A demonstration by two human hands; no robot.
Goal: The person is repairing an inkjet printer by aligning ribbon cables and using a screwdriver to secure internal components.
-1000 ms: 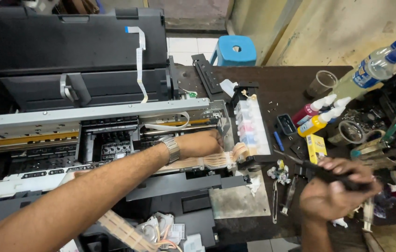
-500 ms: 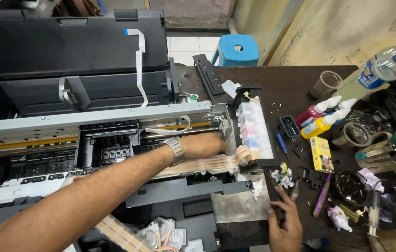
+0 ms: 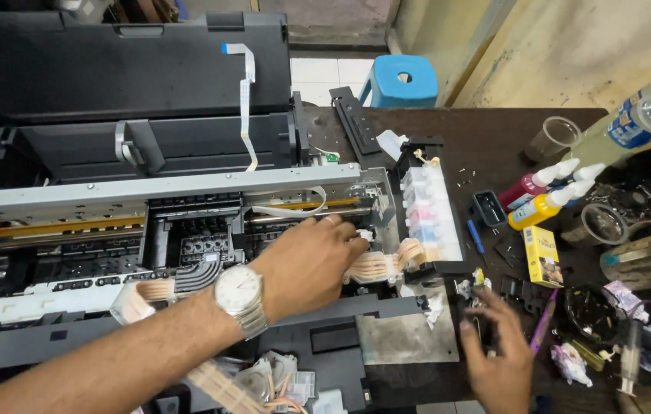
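Inside the open printer [image 3: 187,192], left hand [image 3: 310,264] touching the ink tubes [image 3: 375,267].
Its fingers curl loosely on the tubes beside the ink tank [image 3: 431,211]; right hand [image 3: 494,353] rests open on the dark table [image 3: 494,146], pinching nothing.

My left arm runs in from lower left, watch on wrist, left hand [image 3: 311,263] palm down, fingers loosely curled, fingertips forward. My right hand [image 3: 498,354] is low at right, palm down, 4 fingers spread, pointing up.

Head view, close, steeply down.
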